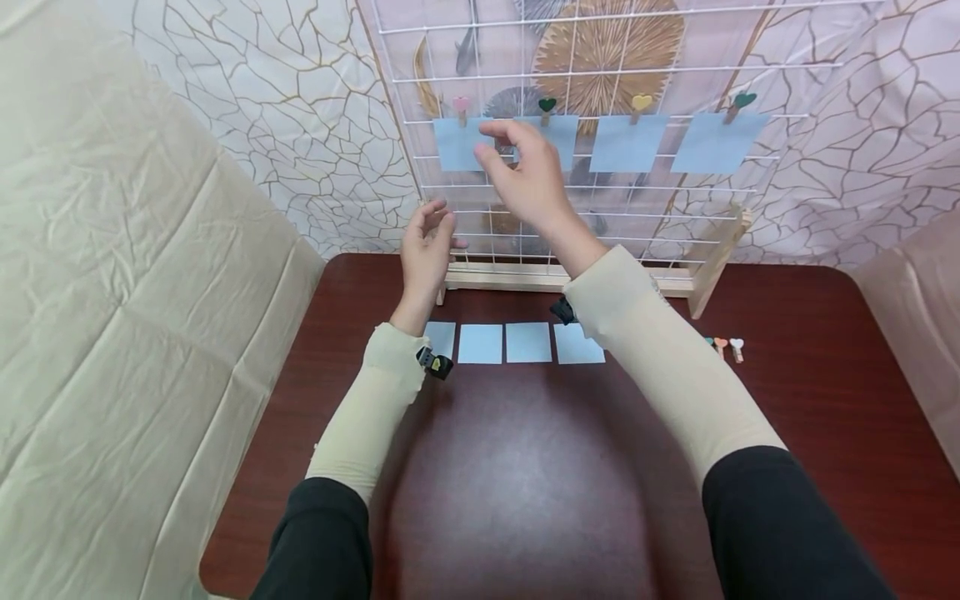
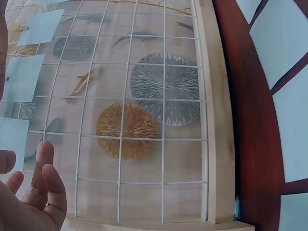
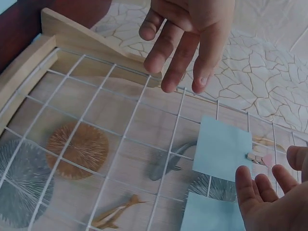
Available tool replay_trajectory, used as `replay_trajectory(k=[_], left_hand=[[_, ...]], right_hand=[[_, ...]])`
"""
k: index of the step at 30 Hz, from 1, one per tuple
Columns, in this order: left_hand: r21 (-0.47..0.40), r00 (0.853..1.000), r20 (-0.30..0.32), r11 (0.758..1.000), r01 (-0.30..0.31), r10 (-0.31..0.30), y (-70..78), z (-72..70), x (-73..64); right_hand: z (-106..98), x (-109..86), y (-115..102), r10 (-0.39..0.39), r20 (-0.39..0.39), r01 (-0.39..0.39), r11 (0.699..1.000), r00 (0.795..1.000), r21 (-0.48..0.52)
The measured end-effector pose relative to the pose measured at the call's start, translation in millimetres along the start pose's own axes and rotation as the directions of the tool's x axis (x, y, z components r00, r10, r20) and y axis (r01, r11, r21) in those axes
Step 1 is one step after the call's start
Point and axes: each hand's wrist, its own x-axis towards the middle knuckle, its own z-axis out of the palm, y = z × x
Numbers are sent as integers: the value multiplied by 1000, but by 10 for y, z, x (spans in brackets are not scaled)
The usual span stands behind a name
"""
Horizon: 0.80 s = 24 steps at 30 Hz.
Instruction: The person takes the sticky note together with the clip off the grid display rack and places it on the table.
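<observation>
Several light blue paper notes hang in a row on the white wire grid (image 1: 637, 200), each with a heart-topped clothespin. The leftmost note (image 1: 452, 146) has a pink heart clothespin (image 1: 461, 108); in the right wrist view that note (image 3: 224, 147) hangs by its clothespin (image 3: 260, 159). My right hand (image 1: 528, 175) is raised before the two left notes, thumb and fingers apart and holding nothing. My left hand (image 1: 427, 254) is lower, by the grid's left edge, its fingers loosely bent and holding nothing. The left wrist view shows my left hand (image 2: 36, 197) near the grid.
More blue notes (image 1: 480, 343) lie in a row on the dark red table (image 1: 810, 392) before the grid's wooden base (image 1: 510, 277). A few small heart clothespins (image 1: 737, 350) lie at the right. Patterned cloth (image 1: 300, 100) hangs behind.
</observation>
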Motion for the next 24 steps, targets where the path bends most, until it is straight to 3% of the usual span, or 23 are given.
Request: replay_trajectory(k=[7, 13, 24], left_hand=[[-25, 1000, -20, 999, 21, -22, 84, 27, 131], [25, 1000, -27, 1000, -13, 13, 168, 43, 233], [65, 999, -26, 997, -41, 43, 224, 82, 352]], right_hand=[[-28, 134, -94, 0, -12, 0, 1000, 1000, -6], [-56, 244, -149, -7, -23, 6, 998, 1000, -65], [-21, 382, -238, 79, 33, -73, 985, 996, -155]])
